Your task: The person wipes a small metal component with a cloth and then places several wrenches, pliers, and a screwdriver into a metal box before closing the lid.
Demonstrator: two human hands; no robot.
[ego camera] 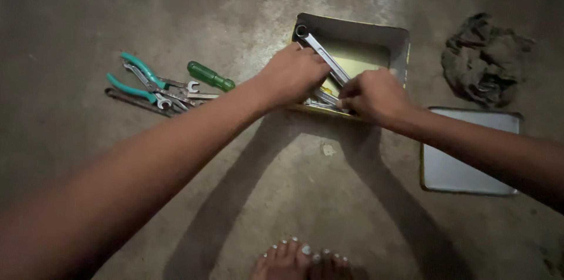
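Both hands in tool box (399, 42): left hand (292, 74) closed on long wrench (324, 54), right hand (371, 95) pinching spanners (322, 99) near front edge; pliers (141, 80) far left

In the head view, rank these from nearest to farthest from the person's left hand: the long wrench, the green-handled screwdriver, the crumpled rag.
1. Long wrench: in the open box, touching the left hand.
2. Green-handled screwdriver: on the floor, to its left.
3. Crumpled rag: far right, beyond the box.

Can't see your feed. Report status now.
Left hand and right hand both in the open box, fingers on a long wrench. More wrenches underneath. Nothing blocking.
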